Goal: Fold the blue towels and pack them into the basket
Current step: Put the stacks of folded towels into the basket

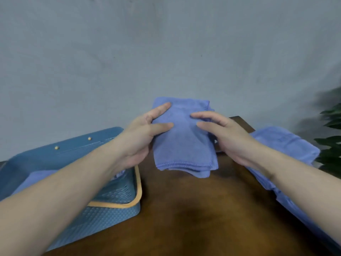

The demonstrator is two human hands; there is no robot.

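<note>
i see both hands on one folded towel (pixel 182 141), held up over the far part of the wooden table (pixel 193 209). left hand (pixel 142 137): fingers curled round the towel's left edge, thumb and one finger lying fairly straight on its top face, the rest tucked behind the cloth where i can't see them. right hand (pixel 227 137): same grip mirrored, thumb and forefinger on the top face near the middle, other fingers wrapped round the right edge. so neither hand is wide; both are closed on the cloth. the two thumbs sit close, with a small gap of towel between them.

both forearms come in bare from the bottom corners and converge on the towel; the left one crosses over the basket (pixel 118 204).

towel is folded in several layers, stitched hem toward me, lower edge hanging free of the table. basket sits on the table's left side, blue with a tan rim, and a towel in the basket (pixel 36 178) shows under my left arm. more loose towels (pixel 282 145) lie on the right side of the table, under the right forearm. a green plant (pixel 332 137) is at the right edge, grey wall (pixel 166 52) behind.
</note>
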